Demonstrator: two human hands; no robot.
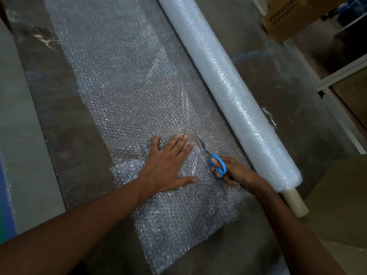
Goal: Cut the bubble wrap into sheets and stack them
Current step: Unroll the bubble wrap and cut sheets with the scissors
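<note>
Far left: grey floor strip (23, 120) with a blue edge at the frame border, then a dark brown work surface (65, 126) with a pale scuff near the top left. Nothing lies on that side.

Centre: bubble wrap sheet (123, 80) spread flat on the surface, running from the top of frame down to the near edge (a crumpled patch sits beside the left wrist). Left hand (168, 163) lies flat on the sheet, fingers straight and spread, pressing it down, grasping nothing.

Just right of the left fingertips: scissors (212, 157), blue handles, blades pointing away from the person and into the wrap. Right hand (234, 171) grips the handles, fingers through the loops. Blade tips sit close to the left fingertips; whether they touch, cannot tell.

Right of the hands: bubble wrap roll (224, 80), lying diagonally along the sheet's right edge, pale cardboard core (296, 203) sticking out at the near end.

Far right: white shelf frame (337, 76) and a cardboard box (288, 18) at the top corner, well apart from the roll.
</note>
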